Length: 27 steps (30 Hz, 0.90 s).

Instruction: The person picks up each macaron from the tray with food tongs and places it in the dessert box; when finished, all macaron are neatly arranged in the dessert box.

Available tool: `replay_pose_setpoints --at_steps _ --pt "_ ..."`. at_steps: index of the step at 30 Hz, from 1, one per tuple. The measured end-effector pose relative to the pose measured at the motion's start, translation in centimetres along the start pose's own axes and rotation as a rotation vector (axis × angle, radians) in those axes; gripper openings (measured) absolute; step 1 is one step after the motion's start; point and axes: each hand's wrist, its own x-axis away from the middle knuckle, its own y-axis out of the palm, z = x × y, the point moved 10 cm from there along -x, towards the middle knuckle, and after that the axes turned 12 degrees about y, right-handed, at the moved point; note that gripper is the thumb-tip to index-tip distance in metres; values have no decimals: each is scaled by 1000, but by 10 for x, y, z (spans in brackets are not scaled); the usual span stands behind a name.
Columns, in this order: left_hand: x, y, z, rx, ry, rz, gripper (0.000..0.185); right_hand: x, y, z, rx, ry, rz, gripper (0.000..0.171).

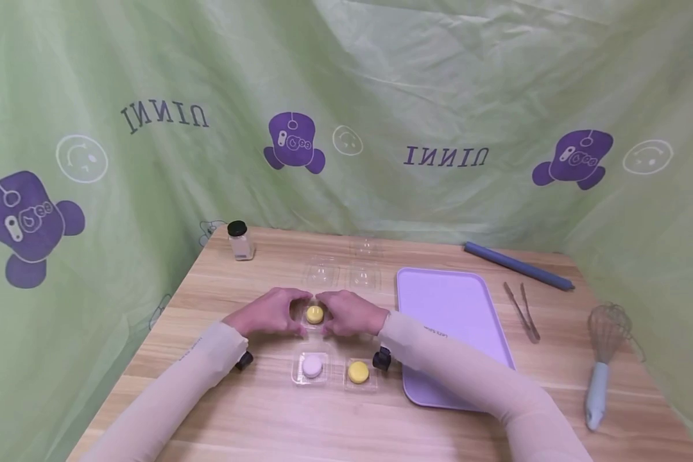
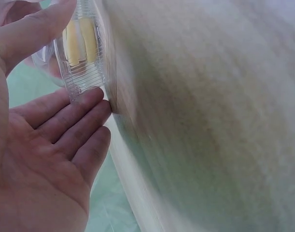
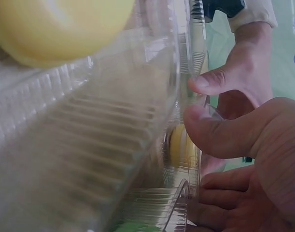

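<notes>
A clear plastic box [image 1: 314, 316] with a yellow macaron [image 1: 314, 314] inside sits on the wooden table [image 1: 219, 410]. My left hand [image 1: 274, 312] holds its left side and my right hand [image 1: 349, 312] its right side. In the left wrist view the left hand [image 2: 65, 67] pinches the box [image 2: 82, 53], with the thumb on top and the fingers [image 2: 84, 108] at its lower edge. In the right wrist view the right hand [image 3: 200, 152] has its thumb [image 3: 219, 133] pressed on the box lid, over the macaron [image 3: 182, 145].
Nearer to me lie two more clear boxes, one with a lilac macaron [image 1: 312, 366] and one with a yellow macaron [image 1: 358, 372]. Empty clear boxes [image 1: 321, 274] lie behind. A purple tray [image 1: 450, 308], tongs [image 1: 522, 311], a whisk [image 1: 603, 359] and a blue rod [image 1: 516, 265] lie to the right. A black-capped jar [image 1: 240, 240] stands far left.
</notes>
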Motion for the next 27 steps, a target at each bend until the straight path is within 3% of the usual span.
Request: replay_pose_setpoints --at_steps 7,13,21,24,27 --pt "3 1 1 39 18 1 94 0 -2 0 20 16 -23 69" --pt "2 2 2 52 26 -17 95 -1 -2 0 2 6 -28 53" --pt "2 -1 3 58 7 -26 95 4 -6 1 -37 12 0 92" --pt "2 -8 6 67 9 3 93 8 -14 0 -67 0 29 92" --pt "2 -25 12 77 21 69 89 15 -29 -1 -123 -33 90 86"
